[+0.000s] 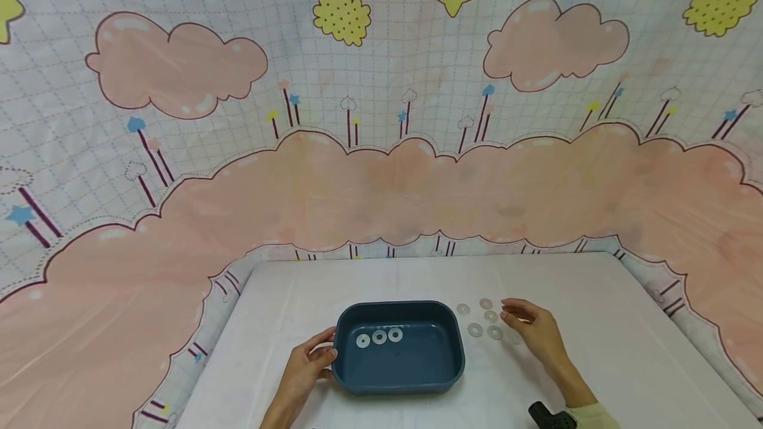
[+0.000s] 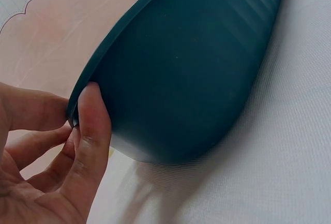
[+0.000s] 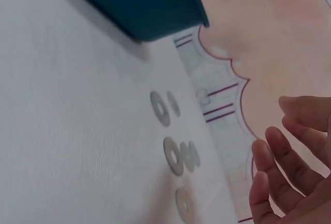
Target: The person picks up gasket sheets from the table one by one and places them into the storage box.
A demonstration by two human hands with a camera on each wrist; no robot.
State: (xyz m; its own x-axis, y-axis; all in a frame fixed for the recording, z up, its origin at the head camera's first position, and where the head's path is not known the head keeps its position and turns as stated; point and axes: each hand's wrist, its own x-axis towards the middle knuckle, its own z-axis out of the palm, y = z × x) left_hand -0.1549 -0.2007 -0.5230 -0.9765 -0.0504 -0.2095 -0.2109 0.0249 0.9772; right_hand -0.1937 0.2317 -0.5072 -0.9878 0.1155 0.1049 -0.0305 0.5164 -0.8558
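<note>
A dark blue rectangular tub (image 1: 399, 371) stands on the table, with three flat pale washers (image 1: 375, 337) in a row inside it. My left hand (image 1: 303, 368) grips the tub's left rim; in the left wrist view the thumb (image 2: 92, 131) presses the outer wall and the other fingers are at the rim's far side. Right of the tub lie several loose grey washers (image 1: 470, 330). Just beside them, my right hand (image 1: 536, 334) hovers with its fingers loosely bent. Nothing shows between those fingers (image 3: 289, 167) in the right wrist view.
A white cloth covers the table (image 1: 620, 323). Behind it hangs a patterned backdrop (image 1: 387, 190) with pink clouds and yellow shapes. A black device (image 1: 551, 417) is worn at the right wrist, by a pale yellow sleeve (image 1: 593, 417).
</note>
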